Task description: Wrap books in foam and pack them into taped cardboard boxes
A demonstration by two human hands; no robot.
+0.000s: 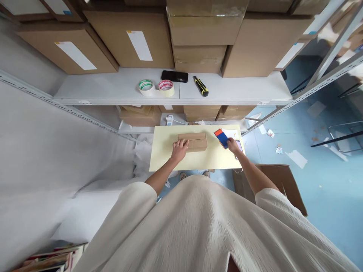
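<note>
A small closed cardboard box (pixel 198 142) lies on a pale yellow table (pixel 164 162). My left hand (pixel 179 148) grips the left end of this box, its fingers bent over the top near the seam. In my right hand (pixel 233 146) is a flat blue-and-orange packet (pixel 222 139), pinched at its lower right corner. Whether it is a card or a sleeve I cannot tell. White paper (pixel 230 133) lies behind the packet. A phone (pixel 238 147) with a lit screen lies partly under my right hand and wrist.
Ahead is a shelf (pixel 113 85) with two tape rolls (pixel 146 87), a black phone (pixel 174 76), a yellow-black utility knife (pixel 201 87) and several large cartons (pixel 147 41). An open carton (pixel 279 181) stands on the floor to the right. Paper scraps (pixel 297 158) litter the blue floor.
</note>
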